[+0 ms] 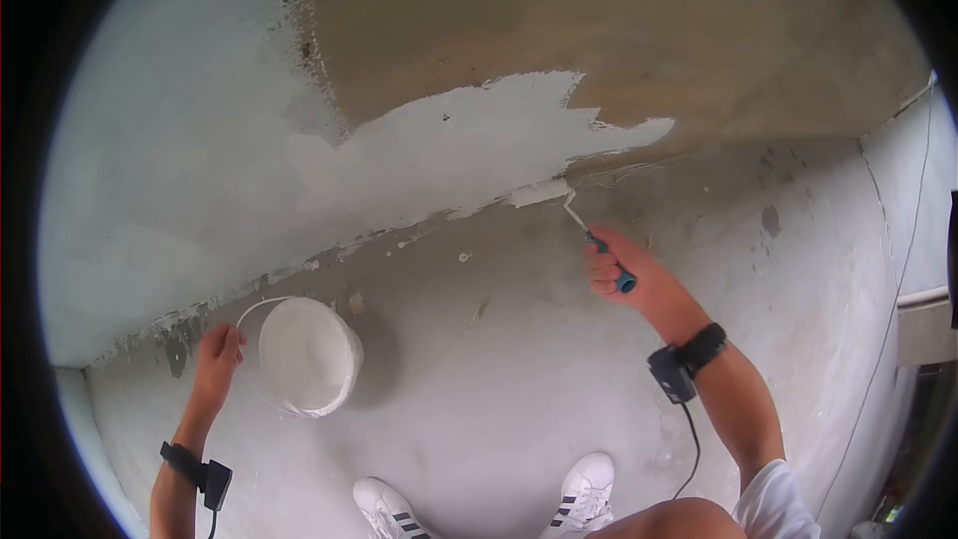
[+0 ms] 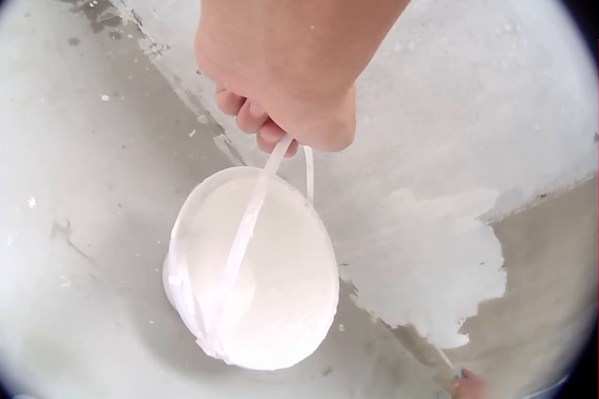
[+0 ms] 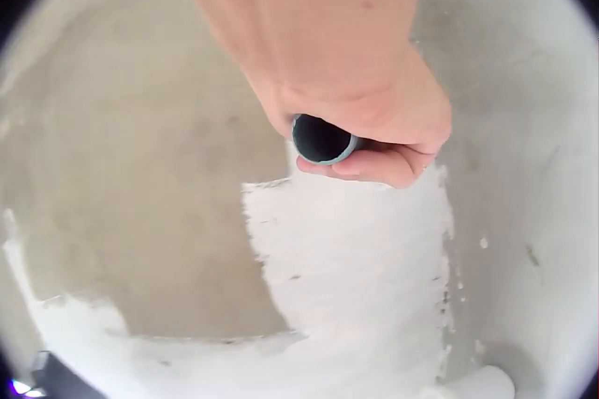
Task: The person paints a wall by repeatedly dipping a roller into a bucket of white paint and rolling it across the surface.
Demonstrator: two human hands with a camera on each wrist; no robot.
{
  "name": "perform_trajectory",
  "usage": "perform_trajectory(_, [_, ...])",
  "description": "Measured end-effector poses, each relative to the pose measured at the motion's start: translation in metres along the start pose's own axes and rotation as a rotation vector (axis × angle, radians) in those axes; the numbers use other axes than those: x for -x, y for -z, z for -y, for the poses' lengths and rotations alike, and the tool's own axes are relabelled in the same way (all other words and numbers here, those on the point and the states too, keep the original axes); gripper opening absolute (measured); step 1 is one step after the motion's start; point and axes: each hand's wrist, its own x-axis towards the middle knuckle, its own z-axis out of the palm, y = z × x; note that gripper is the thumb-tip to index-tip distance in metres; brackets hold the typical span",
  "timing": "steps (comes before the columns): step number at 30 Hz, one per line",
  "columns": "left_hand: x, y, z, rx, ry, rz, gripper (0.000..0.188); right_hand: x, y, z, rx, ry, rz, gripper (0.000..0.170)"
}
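My left hand (image 1: pixel 219 356) grips the thin white handle (image 2: pixel 245 235) of a white bucket (image 1: pixel 311 357), fingers curled round it. Pale paint or coating fills the view into the bucket, which hangs below that hand in the left wrist view. With my right hand (image 1: pixel 621 268) I hold a small paint roller by its dark teal handle (image 1: pixel 600 243); the hollow handle end (image 3: pixel 323 140) faces the right wrist camera. The white roller sleeve (image 1: pixel 539 193) lies along the base of the wall, at the lower edge of the fresh white patch (image 1: pixel 479 125).
Bare brown wall (image 1: pixel 619 30) spreads above and right of the white patch. The grey floor (image 1: pixel 479 379) carries paint drips and dark stains. Two white shoes (image 1: pixel 587 484) with dark stripes stand at the bottom. A cable (image 1: pixel 903 289) runs along the right side.
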Motion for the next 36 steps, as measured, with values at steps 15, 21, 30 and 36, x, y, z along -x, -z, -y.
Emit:
perform_trajectory(15, [-0.004,-0.003,0.007,-0.061,-0.033,-0.054,0.031,0.110,-0.022,0.039,0.122,0.045,0.020,0.042])
perform_trajectory(21, [-0.005,-0.001,-0.002,-0.051,0.001,-0.030,0.031,0.007,0.031,0.007,0.069,-0.012,-0.022,0.040])
perform_trajectory(30, [-0.003,-0.008,-0.010,-0.089,-0.076,-0.078,0.032,0.144,-0.016,0.070,0.202,0.093,0.017,0.042])
perform_trajectory(36, [-0.003,-0.009,-0.021,-0.068,-0.033,-0.062,0.030,0.053,0.036,0.049,0.084,0.042,-0.044,0.041])
